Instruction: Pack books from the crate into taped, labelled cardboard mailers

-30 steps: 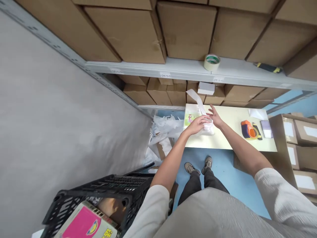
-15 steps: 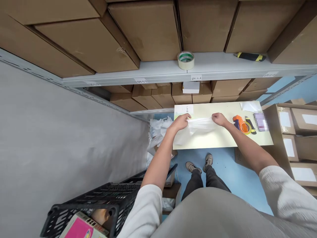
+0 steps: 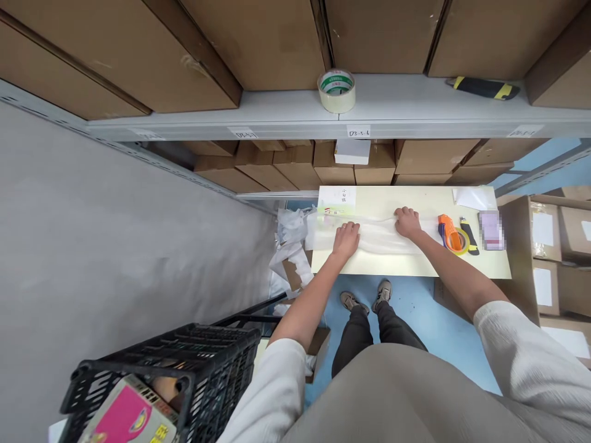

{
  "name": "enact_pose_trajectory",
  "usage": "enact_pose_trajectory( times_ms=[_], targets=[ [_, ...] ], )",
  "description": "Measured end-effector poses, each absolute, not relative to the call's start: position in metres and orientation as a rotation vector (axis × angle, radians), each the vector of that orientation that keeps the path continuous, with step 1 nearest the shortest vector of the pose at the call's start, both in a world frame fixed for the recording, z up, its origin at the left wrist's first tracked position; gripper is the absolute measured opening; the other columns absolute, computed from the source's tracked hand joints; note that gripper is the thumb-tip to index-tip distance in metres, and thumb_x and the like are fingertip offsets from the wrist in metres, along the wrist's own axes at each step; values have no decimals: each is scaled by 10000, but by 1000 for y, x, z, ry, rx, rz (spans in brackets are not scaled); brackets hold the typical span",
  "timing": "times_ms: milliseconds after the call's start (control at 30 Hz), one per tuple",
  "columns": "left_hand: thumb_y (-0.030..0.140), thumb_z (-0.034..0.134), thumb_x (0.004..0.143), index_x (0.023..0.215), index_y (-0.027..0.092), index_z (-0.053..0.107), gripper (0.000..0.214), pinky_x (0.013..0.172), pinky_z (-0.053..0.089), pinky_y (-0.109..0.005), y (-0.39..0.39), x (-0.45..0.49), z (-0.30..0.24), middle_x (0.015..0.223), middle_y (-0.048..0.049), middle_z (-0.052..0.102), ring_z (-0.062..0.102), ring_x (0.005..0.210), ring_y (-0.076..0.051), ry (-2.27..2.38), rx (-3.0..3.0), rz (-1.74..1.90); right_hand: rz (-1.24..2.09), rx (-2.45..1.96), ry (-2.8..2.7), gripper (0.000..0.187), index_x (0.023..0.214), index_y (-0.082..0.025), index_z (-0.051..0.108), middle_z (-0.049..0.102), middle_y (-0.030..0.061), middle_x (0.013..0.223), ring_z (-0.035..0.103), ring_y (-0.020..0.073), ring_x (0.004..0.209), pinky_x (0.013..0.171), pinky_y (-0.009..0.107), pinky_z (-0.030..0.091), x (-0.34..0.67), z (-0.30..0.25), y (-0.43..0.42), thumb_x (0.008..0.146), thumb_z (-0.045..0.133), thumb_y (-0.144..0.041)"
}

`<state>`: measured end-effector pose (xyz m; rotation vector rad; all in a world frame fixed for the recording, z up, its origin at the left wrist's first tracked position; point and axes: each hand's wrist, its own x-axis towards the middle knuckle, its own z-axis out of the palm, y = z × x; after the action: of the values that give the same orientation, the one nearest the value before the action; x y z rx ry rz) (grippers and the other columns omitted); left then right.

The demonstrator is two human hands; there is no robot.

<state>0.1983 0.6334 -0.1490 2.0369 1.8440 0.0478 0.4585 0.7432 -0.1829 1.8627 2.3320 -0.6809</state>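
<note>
A thin, see-through white sheet (image 3: 381, 237) lies spread lengthwise across a pale yellow table (image 3: 484, 264). I cannot tell whether it is a film or a bag. On its middle rests my left hand (image 3: 346, 240), fingers extended and pressing down. My right hand (image 3: 407, 223) lies on the sheet's upper edge farther right, its fingers spread and slightly bent. Under the left part of the sheet shows a paper with handwriting (image 3: 336, 198). An orange tape dispenser (image 3: 449, 232) with yellow tape stands just past the sheet's right end, beside a black and yellow utility knife (image 3: 470, 236).
Above the table a grey shelf (image 3: 286, 107) bears cardboard boxes, a tape roll (image 3: 337, 90) and another utility knife (image 3: 484, 88). Crumpled white wrapping (image 3: 293, 231) lies left of the table. A black crate (image 3: 217, 363) stands lower left; boxes (image 3: 545, 246) stack at right.
The white sheet, held up and stretched between both hands before, now lies flat across the table. My hands have loosened from its edge and rest on it; the left moved slightly toward me.
</note>
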Motion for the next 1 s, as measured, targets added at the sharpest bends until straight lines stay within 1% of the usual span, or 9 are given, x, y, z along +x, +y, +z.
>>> enact_pose_trajectory(
  times_ms=[100, 233, 367, 433, 567, 700, 767, 833, 1000],
  targets=[
    [221, 537, 1006, 1511, 203, 563, 506, 1204, 389, -523, 616, 201, -170, 1620, -186, 530, 473, 1484, -375, 1766, 2027, 35, -477, 1824, 2583, 460, 1359, -141, 652, 584, 239, 1383, 485, 403, 1268, 1105, 542, 353, 453, -190, 721, 935, 475, -151],
    [225, 523, 1005, 1556, 208, 535, 552, 1266, 330, -542, 604, 195, -190, 1720, -170, 439, 387, 1573, -376, 1743, 2045, 25, -606, 1571, 2710, 418, 1311, -158, 681, 612, 210, 1305, 496, 370, 1174, 1015, 484, 392, 442, -204, 689, 980, 427, -174],
    [223, 492, 1020, 1580, 204, 518, 561, 1253, 349, -533, 594, 191, -194, 1701, -174, 461, 407, 1550, -369, 1731, 2056, 8, -576, 1637, 2700, 520, 1473, -160, 616, 539, 217, 1512, 437, 399, 1304, 1086, 528, 352, 433, -216, 661, 981, 455, -214],
    [228, 498, 1019, 1606, 214, 491, 587, 1228, 378, -531, 586, 188, -193, 1706, -171, 452, 423, 1530, -374, 1737, 2042, -1, -569, 1648, 2695, 557, 1518, -162, 587, 516, 218, 1553, 417, 411, 1330, 1098, 548, 338, 430, -218, 650, 979, 469, -236],
    [260, 551, 1000, 1592, 215, 510, 595, 1164, 439, -526, 570, 175, -189, 1709, -176, 437, 484, 1456, -400, 1710, 2022, -43, -592, 1614, 2686, 493, 1462, -172, 623, 579, 208, 1450, 454, 389, 1266, 1070, 522, 346, 423, -214, 634, 1021, 431, -281],
    [357, 546, 1034, 1507, 217, 589, 495, 1159, 446, -502, 570, 157, -186, 1518, -185, 593, 556, 1363, -386, 1657, 2036, -24, -574, 1621, 2647, 463, 1384, -169, 663, 627, 209, 1307, 481, 378, 1193, 1034, 502, 356, 408, -211, 629, 1077, 348, -316],
    [349, 479, 1069, 1458, 220, 628, 437, 1187, 418, -512, 576, 152, -188, 1456, -191, 626, 559, 1363, -382, 1682, 2036, 43, -559, 1656, 2623, 465, 1377, -161, 664, 626, 219, 1301, 480, 383, 1183, 1030, 508, 359, 397, -212, 628, 1081, 341, -316],
    [330, 460, 1073, 1476, 215, 621, 449, 1233, 365, -537, 581, 149, -193, 1528, -205, 592, 511, 1439, -391, 1712, 2039, 113, -543, 1725, 2586, 463, 1384, -155, 660, 615, 228, 1334, 475, 390, 1190, 1034, 519, 363, 388, -214, 626, 1072, 356, -314],
    [425, 495, 1067, 1680, 203, 415, 657, 1356, 138, -568, 589, 142, -210, 1780, -180, 349, 235, 1677, -366, 1699, 2053, 160, -513, 1861, 2529, 570, 1555, -161, 564, 527, 229, 1575, 454, 422, 1324, 1139, 589, 328, 374, -223, 619, 1014, 433, -283]
  ],
)
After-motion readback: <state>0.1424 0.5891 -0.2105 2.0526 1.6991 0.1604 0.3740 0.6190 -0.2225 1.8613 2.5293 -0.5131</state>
